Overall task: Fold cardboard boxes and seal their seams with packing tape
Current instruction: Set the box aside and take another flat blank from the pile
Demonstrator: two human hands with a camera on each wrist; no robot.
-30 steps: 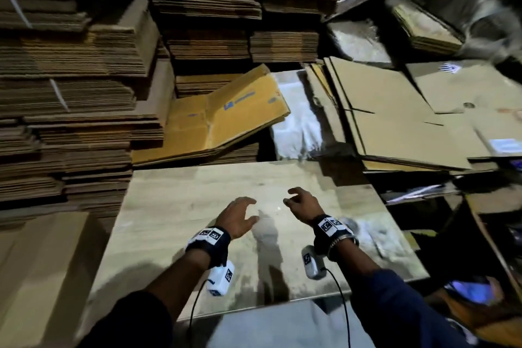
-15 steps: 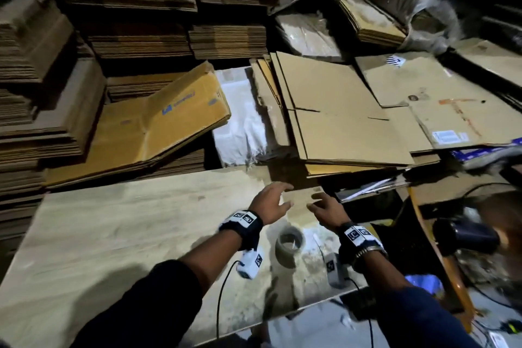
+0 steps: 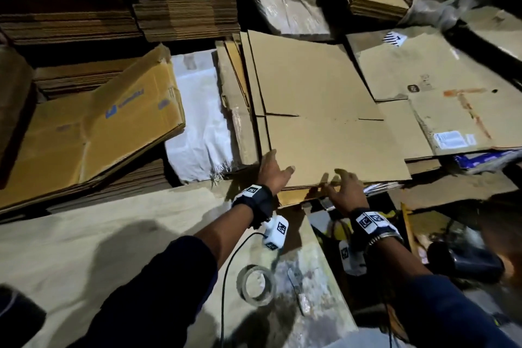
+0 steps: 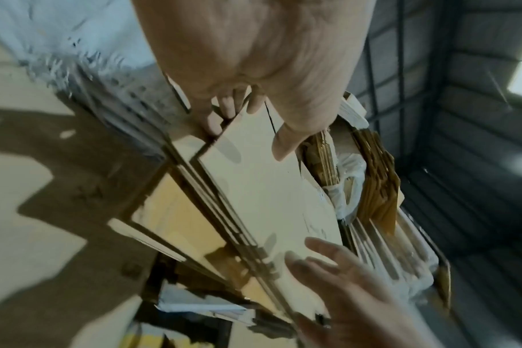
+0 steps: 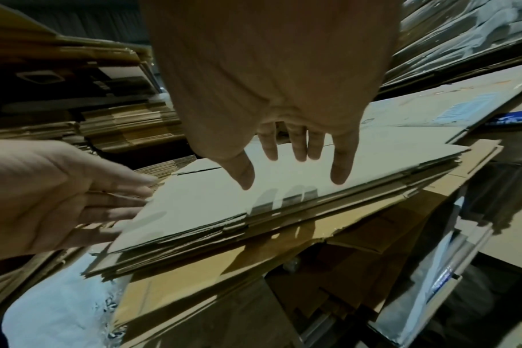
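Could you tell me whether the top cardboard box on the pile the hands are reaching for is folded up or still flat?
Flat: the top cardboard box lies as one sheet on the pile, its flap slits showing.

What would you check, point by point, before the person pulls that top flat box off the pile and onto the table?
1. Left hand at the near left corner of the top flat box: ok, fingers reach its edge; a firm grip cannot be told.
2. Right hand at the near edge: not ok yet, its fingers are spread above the sheet and hold nothing.
3. Only one sheet taken: cannot tell, several edges lie tightly stacked there.
4. Landing room on the table: ok, a broad bare stretch lies to the left.
5. Tape roll within reach: ok, it lies on the table beside the left forearm.
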